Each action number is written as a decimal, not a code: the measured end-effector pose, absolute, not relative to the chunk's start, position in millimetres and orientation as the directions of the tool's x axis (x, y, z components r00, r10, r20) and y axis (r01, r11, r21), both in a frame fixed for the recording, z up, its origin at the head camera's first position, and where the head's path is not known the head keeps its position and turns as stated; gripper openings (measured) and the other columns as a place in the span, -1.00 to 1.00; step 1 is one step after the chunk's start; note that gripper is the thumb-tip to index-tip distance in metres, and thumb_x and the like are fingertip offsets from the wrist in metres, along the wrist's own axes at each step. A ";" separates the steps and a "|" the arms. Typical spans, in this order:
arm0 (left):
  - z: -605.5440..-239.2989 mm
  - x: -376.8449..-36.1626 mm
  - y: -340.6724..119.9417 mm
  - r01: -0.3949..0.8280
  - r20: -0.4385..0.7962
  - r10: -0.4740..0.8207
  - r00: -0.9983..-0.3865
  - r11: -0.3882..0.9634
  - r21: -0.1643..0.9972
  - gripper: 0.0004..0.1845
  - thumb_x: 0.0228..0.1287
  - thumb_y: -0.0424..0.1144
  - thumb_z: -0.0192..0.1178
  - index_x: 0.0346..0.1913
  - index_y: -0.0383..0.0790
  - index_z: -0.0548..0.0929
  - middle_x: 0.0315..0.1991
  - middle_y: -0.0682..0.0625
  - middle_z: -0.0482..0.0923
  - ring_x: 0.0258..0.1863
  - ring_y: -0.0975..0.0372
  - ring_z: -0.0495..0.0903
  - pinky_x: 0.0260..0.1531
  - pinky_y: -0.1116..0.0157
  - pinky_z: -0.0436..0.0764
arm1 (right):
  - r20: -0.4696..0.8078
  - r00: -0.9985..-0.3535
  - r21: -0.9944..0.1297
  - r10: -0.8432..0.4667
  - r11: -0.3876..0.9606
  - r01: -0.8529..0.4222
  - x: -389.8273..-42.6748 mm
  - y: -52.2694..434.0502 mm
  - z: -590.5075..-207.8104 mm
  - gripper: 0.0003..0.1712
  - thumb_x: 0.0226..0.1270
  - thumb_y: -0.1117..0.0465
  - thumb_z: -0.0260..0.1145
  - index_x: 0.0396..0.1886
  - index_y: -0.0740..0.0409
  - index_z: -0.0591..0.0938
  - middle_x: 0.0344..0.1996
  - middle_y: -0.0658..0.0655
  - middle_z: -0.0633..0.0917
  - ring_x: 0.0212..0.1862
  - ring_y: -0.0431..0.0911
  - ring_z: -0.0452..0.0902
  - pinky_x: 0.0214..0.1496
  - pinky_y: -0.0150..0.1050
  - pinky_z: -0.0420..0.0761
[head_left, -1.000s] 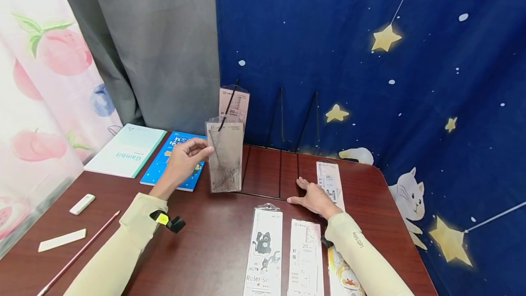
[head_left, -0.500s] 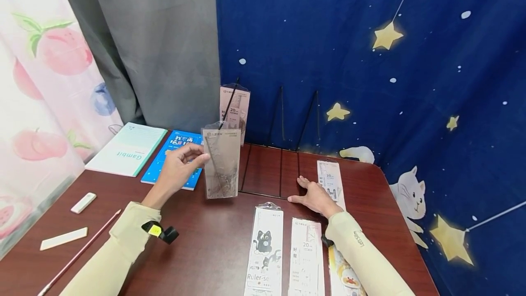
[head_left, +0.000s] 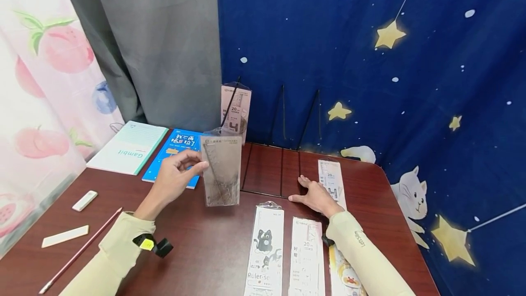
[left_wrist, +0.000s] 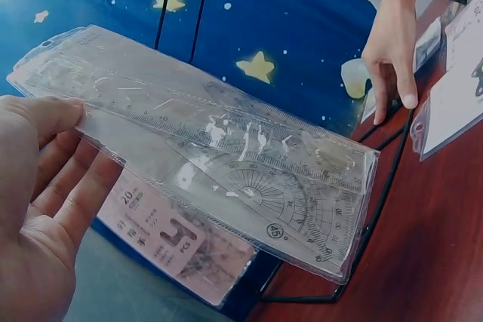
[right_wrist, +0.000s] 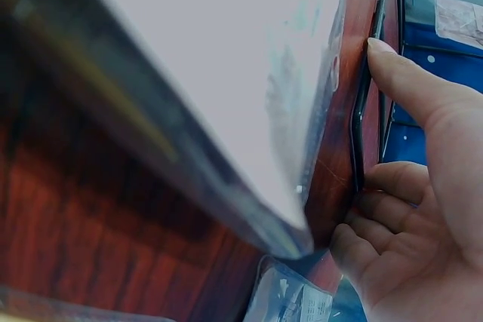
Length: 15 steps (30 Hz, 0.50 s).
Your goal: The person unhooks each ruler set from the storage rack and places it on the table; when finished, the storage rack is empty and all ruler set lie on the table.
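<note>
My left hand pinches the left edge of a clear ruler set package, thumb in front. In the left wrist view, a ruler and a protractor triangle show through the plastic, and no rod shows through its top tab. Behind it, a pink ruler set package hangs on a rod of the black wire rack. My right hand rests at the rack's front right base corner. Its thumb lies along the base bar, the other fingers beside it.
Packaged ruler sets lie at front, one with black cats, one pink, one yellow, partly under the right sleeve. Another lies at right. At left are a notebook, blue book, eraser, white strip and pencil.
My left hand has drawn the clear ruler set package forward and down, away from the pink one hanging behind it. My right hand keeps its place on the rack's base.
</note>
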<state>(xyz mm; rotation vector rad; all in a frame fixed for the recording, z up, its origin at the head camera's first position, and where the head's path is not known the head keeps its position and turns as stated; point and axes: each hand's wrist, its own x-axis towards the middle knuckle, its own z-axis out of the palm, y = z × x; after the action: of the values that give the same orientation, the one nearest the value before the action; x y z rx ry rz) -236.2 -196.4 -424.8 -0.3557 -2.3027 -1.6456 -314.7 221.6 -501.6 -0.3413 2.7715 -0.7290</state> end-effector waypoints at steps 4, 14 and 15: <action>-421.7 -223.5 -194.9 0.348 0.349 0.054 -0.935 0.322 0.881 -0.85 0.42 -0.19 0.35 -0.08 -0.18 0.70 -0.28 0.07 0.70 -0.34 0.24 0.72 -0.30 0.36 0.70 | -0.197 -0.937 -0.506 -0.289 0.848 -0.156 -314.9 221.1 -500.3 0.08 0.25 -0.23 0.51 0.59 0.20 0.31 0.63 0.18 0.21 0.66 0.13 0.06 0.59 0.15 0.24; -443.6 -201.5 -180.5 0.210 0.165 0.176 -0.970 0.275 0.938 -0.81 0.44 -0.15 0.33 -0.05 -0.19 0.70 -0.23 -0.10 0.74 -0.32 0.25 0.76 -0.23 0.19 0.77 | -0.190 -0.937 -0.502 -0.293 0.849 -0.164 -313.7 220.9 -499.2 0.07 0.25 -0.21 0.51 0.59 0.21 0.31 0.63 0.20 0.21 0.65 0.15 0.07 0.59 0.15 0.24; -447.3 -198.9 -179.8 0.178 0.132 0.186 -0.974 0.257 0.950 -0.79 0.44 -0.15 0.33 -0.04 -0.23 0.69 -0.22 -0.13 0.75 -0.31 0.26 0.77 -0.22 0.18 0.77 | -0.190 -0.937 -0.501 -0.294 0.849 -0.165 -313.6 220.5 -499.2 0.07 0.25 -0.22 0.51 0.58 0.21 0.31 0.63 0.19 0.21 0.65 0.15 0.08 0.59 0.15 0.25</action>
<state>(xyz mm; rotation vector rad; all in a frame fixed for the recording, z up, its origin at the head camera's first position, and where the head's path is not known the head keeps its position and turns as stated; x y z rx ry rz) -198.9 -179.8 -447.3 -0.3617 -2.4961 -1.8853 -313.6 220.5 -499.2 -0.3502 2.7661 -0.7157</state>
